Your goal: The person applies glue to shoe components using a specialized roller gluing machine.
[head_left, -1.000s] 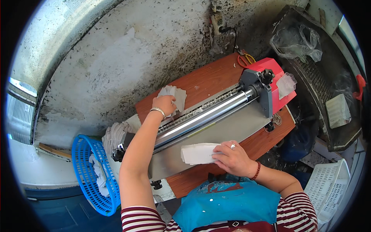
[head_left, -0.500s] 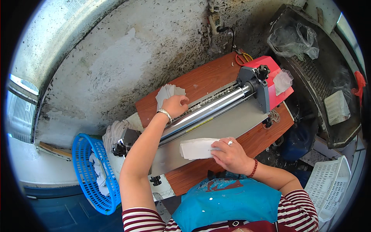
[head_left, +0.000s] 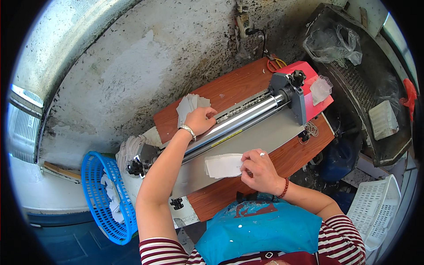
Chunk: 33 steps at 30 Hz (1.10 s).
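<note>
A machine with a shiny steel roller (head_left: pixel 240 118) lies slantwise across a wooden tabletop. My left hand (head_left: pixel 200 120), wearing a bracelet, reaches over the roller to its far side with the fingers curled in. Whatever it may hold is hidden. Just beyond that hand, a fanned pile of grey-white pieces (head_left: pixel 191 106) rests on the wood. On the machine's near metal plate sits a stack of white paper-like slips (head_left: pixel 222 165). Thumb and fingers of my right hand (head_left: pixel 261 171) pinch the stack's right end.
A blue basket (head_left: pixel 90 194) with white pieces stands at left, beside coiled white cord (head_left: pixel 129 152). The machine's red end housing (head_left: pixel 316 106) carries a crumpled clear plastic piece. Orange-handled scissors (head_left: pixel 276 65) lie behind it. At right are a white crate (head_left: pixel 375 212) and a dark metal trough (head_left: pixel 353 88).
My right hand has lifted slightly and bunched its fingers at the end of the slips. My left hand has barely moved beyond the roller. The whole view has shifted slightly.
</note>
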### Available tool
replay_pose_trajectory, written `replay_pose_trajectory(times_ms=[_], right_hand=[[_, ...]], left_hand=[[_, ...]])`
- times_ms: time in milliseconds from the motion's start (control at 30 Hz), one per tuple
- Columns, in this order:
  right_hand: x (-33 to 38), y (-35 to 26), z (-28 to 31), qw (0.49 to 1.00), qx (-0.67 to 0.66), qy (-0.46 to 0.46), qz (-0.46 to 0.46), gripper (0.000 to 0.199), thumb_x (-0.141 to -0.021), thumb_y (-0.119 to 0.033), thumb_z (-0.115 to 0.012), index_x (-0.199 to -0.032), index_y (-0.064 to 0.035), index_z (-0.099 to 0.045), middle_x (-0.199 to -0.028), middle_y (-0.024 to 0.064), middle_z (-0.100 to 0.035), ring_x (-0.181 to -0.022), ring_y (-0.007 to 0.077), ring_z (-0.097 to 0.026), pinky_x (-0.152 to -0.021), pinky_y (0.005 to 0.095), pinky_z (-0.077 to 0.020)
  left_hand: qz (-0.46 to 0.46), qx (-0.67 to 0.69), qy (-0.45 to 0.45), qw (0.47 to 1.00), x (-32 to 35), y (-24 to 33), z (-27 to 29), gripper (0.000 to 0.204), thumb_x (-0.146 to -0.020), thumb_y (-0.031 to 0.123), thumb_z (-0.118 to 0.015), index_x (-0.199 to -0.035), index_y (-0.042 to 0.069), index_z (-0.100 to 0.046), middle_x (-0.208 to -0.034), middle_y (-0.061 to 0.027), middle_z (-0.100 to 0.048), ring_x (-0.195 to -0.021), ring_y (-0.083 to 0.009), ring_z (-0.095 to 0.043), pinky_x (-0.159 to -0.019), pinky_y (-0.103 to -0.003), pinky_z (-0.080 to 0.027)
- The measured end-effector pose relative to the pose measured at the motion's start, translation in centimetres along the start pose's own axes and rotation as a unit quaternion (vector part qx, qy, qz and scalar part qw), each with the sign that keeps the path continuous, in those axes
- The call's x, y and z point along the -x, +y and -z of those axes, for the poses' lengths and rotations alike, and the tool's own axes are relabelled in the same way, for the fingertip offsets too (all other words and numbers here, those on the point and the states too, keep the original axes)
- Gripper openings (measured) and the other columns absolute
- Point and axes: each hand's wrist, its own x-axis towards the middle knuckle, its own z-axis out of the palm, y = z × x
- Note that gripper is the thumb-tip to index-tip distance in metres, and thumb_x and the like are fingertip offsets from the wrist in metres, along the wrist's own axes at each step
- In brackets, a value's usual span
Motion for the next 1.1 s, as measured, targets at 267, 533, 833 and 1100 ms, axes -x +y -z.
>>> replay_pose_trajectory(times_ms=[267, 533, 833, 1100], right_hand=[[0.3, -0.1, 0.6, 0.987, 0.108, -0.043, 0.107, 0.013, -0.068, -0.006, -0.068, -0.079, -0.0062, -0.06, -0.092, 0.0055, -0.054, -0.087, 0.022, -0.055, -0.076, 0.0357, -0.0434], [0.2, -1.0, 0.5, 0.974, 0.173, -0.054, 0.133, 0.009, -0.068, -0.006, -0.063, -0.077, -0.003, -0.06, -0.091, 0.0098, -0.055, -0.083, 0.022, -0.055, -0.075, 0.0354, -0.0435], [0.2, -1.4, -0.3, 0.99, 0.13, -0.021, 0.054, 0.015, -0.065, -0.008, -0.064, -0.077, -0.0034, -0.057, -0.091, 0.0095, -0.054, -0.088, 0.024, -0.054, -0.079, 0.036, -0.0428], [0.6, -0.5, -0.4, 0.973, 0.175, 0.001, 0.151, 0.009, -0.069, -0.006, -0.061, -0.077, -0.0029, -0.059, -0.084, 0.0086, -0.054, -0.08, 0.0214, -0.056, -0.073, 0.0341, -0.0463]], left_hand=[[0.003, 0.013, -0.001, 1.0, 0.4, 0.1, 0.2, 0.032, -0.079, 0.014, -0.059, -0.109, 0.004, -0.065, -0.09, -0.0075, -0.068, -0.072, -0.0155, -0.062, -0.069, -0.029, -0.05], [0.003, 0.006, 0.005, 1.0, 0.5, -0.1, 0.1, 0.032, -0.079, 0.014, -0.059, -0.109, 0.003, -0.065, -0.089, -0.0075, -0.068, -0.073, -0.0152, -0.062, -0.068, -0.029, -0.05], [-0.003, 0.027, 0.006, 1.0, 0.6, -0.1, -0.1, 0.032, -0.079, 0.013, -0.059, -0.109, 0.002, -0.064, -0.088, -0.0081, -0.067, -0.074, -0.0157, -0.062, -0.068, -0.028, -0.05], [-0.004, 0.041, 0.006, 0.999, 1.0, 0.0, 0.1, 0.031, -0.08, 0.013, -0.058, -0.109, 0.002, -0.064, -0.087, -0.007, -0.067, -0.067, -0.0129, -0.061, -0.061, -0.027, -0.05]])
